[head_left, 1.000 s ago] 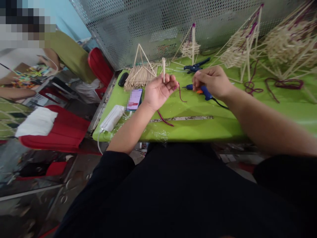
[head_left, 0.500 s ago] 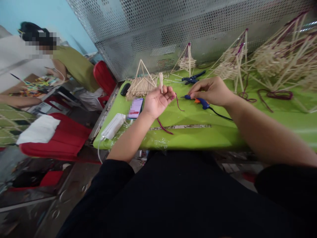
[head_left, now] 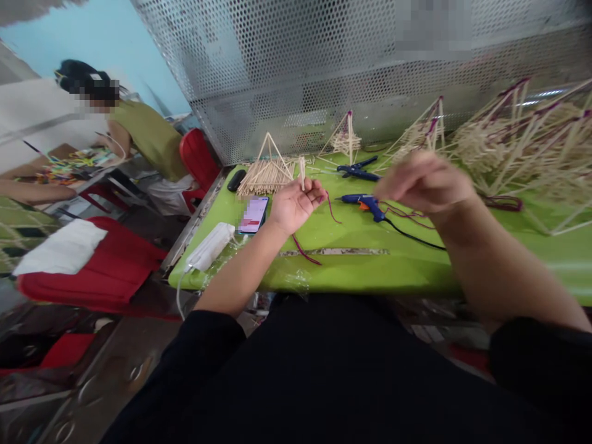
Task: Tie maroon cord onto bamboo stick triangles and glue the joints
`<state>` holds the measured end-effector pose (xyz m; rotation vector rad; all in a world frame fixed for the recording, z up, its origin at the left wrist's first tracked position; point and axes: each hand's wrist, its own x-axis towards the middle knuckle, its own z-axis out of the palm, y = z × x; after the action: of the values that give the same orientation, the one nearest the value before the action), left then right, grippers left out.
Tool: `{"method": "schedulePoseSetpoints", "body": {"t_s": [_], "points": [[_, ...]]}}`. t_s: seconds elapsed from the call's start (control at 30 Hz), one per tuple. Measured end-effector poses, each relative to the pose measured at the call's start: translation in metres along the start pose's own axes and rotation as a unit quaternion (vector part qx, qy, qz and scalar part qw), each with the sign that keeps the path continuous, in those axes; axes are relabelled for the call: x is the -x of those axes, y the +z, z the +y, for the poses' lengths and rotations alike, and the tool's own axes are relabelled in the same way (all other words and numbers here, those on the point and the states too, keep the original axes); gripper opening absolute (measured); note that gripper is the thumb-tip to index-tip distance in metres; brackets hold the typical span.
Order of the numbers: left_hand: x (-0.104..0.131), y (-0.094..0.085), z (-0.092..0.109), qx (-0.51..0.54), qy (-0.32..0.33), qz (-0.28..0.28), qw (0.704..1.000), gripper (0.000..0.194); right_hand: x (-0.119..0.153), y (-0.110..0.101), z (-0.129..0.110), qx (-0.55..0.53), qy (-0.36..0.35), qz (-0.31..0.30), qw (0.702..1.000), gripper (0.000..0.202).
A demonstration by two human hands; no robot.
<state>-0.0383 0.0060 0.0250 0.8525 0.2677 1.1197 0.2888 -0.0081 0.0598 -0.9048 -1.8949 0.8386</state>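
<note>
My left hand (head_left: 298, 205) is closed, with a short bundle of thin wooden sticks (head_left: 302, 168) standing up out of it. A purple yarn (head_left: 333, 213) hangs from its fingertips, and another length trails below the palm onto the table. My right hand (head_left: 428, 182) is smeared by motion above the table, so its fingers do not show clearly. Just left of it a blue glue gun (head_left: 363, 201) with an orange trigger lies on the green table (head_left: 333, 274), its black cord running right. Behind that lie dark blue pliers (head_left: 358, 169).
Wooden sticks (head_left: 266, 176) with a triangular stick frame lie behind the phone (head_left: 253, 214). A white power strip (head_left: 210, 246) rests at the left edge. Pyramid-shaped stick pieces (head_left: 499, 135) stand along the perforated metal panel (head_left: 287, 68). A co-worker (head_left: 143, 132) sits far left, near a red chair (head_left: 97, 265).
My right hand has let go of the glue gun, now lying on the table, and moved up and right. My left hand keeps its hold. The whole view has shifted slightly.
</note>
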Motion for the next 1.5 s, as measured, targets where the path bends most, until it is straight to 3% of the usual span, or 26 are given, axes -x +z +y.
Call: {"method": "schedulePoseSetpoints", "body": {"t_s": [0.1,0.17,0.23,0.3,0.37,0.47,0.6,0.77,1.07,1.17,1.3,1.5], "points": [[-0.001,0.0,-0.001,0.014,-0.003,-0.015,1.0,0.03,0.001,-0.023,-0.003,-0.155,-0.003,0.121,0.98,0.069],[0.0,0.001,-0.003,0.017,-0.008,-0.019,1.0,0.029,-0.005,-0.019,0.006,-0.259,0.037,0.105,0.959,0.077],[0.0,0.002,-0.004,0.015,-0.009,-0.023,1.0,0.029,-0.013,-0.001,0.021,-0.277,0.082,0.039,0.956,0.062],[0.001,0.003,-0.005,0.013,-0.008,-0.028,0.999,0.03,-0.02,0.024,0.034,-0.254,0.077,0.053,0.963,0.033],[0.001,0.003,-0.006,0.011,-0.011,-0.03,0.999,0.029,-0.023,0.05,0.041,-0.227,0.045,0.087,0.969,0.043],[0.0,0.002,-0.009,0.001,-0.024,-0.034,0.999,0.03,-0.019,0.082,0.036,-0.182,0.0,0.046,0.982,0.052],[-0.002,0.002,-0.014,-0.022,-0.033,-0.028,0.999,0.034,-0.009,0.102,0.021,-0.138,0.026,0.013,0.99,0.055],[-0.001,0.002,-0.012,-0.039,-0.055,0.005,0.998,0.034,-0.006,0.104,0.012,-0.004,0.017,0.037,0.999,0.051],[0.002,0.005,-0.01,-0.038,-0.052,-0.011,0.998,0.031,-0.004,0.103,0.003,0.011,0.003,0.05,0.999,0.042],[0.001,0.004,-0.01,-0.057,-0.046,0.002,0.997,0.033,-0.007,0.103,0.007,-0.087,0.054,0.073,0.992,0.051],[0.001,0.003,-0.012,-0.076,-0.024,0.018,0.997,0.035,-0.011,0.101,0.005,-0.304,0.157,0.079,0.936,0.065],[-0.001,0.0,-0.024,-0.099,-0.02,0.055,0.993,0.033,-0.008,0.107,-0.007,-0.352,0.2,0.101,0.909,0.064]]}}
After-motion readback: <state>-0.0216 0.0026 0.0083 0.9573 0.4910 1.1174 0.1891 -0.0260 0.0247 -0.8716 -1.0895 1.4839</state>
